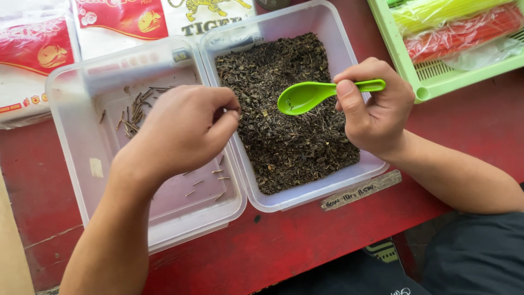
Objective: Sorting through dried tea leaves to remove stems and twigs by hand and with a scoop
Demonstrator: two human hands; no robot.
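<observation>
Spoon [305, 95] is the green plastic one, sitting in my right hand [374, 106], thumb and curled fingers closed around the handle, bowl hovering empty over the dark dried leaves [286, 125] in the right-hand clear tub [327, 188]. Right wrist comes in from the lower right, knuckles up. My left hand [183, 128] hangs over the seam between the two tubs, fingertips pinched together, though I can't tell if anything's between them. Under it, the left clear tub [71, 158] has only a few thin stems [134, 112]. Both tubs sit on the red table [262, 251].
</observation>
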